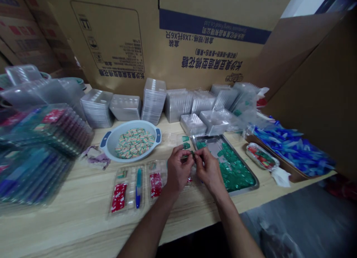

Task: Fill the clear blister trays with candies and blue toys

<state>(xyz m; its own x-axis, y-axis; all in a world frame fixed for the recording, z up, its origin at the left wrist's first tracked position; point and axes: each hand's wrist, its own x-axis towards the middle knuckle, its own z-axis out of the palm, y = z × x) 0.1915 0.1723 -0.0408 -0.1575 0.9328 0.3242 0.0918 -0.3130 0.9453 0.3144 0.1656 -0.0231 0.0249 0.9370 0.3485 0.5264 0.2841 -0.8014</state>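
Both hands met just left of the metal tray [212,143]; the left hand [178,168] and right hand [209,169] each had a grip closed to a fingertip pinch on 1 small green piece [192,155], held above the clear blister pack [157,168] left of that tray; doing this well probably called for a light pinch and low hands, so the piece could not spring among the loose green pieces [234,170] in the tray.

Packing workshop: stacked shipping cartons [178,38], piles of clear blister trays [153,99], workbench [69,228].
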